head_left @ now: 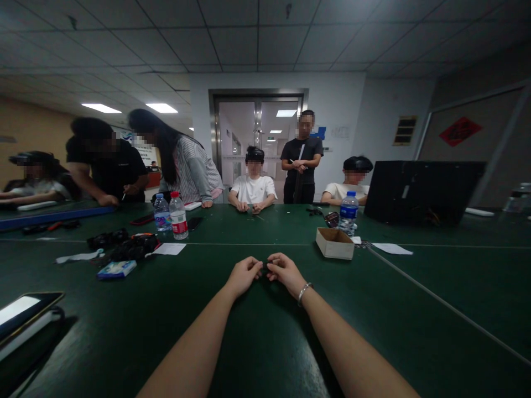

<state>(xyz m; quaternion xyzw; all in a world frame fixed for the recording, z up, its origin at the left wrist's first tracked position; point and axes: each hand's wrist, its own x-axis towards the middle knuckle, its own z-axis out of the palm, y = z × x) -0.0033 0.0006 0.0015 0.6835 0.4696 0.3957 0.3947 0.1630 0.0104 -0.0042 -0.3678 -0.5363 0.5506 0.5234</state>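
Both my hands are held close together just above the green table (265, 331), straight ahead of me. My left hand (244, 274) is closed in a pinch, its thumb and fingertips turned to the right. Opposite it, my right hand (285, 273) pinches as well, with a silver bracelet (304, 293) on the wrist. Something small and dark seems to lie at the fingertips, too small and dim to name. A narrow gap shows between the two hands. Nearest to my right hand is an open cardboard box (335, 250).
Bottles (178, 216) and a tissue pack (116, 269) stand left, with dark straps (133, 247) behind. Another bottle (348, 213) is behind the box, and a large black case (423, 192) stands right. A phone (25, 315) lies near left. Several people are around the table's far side.
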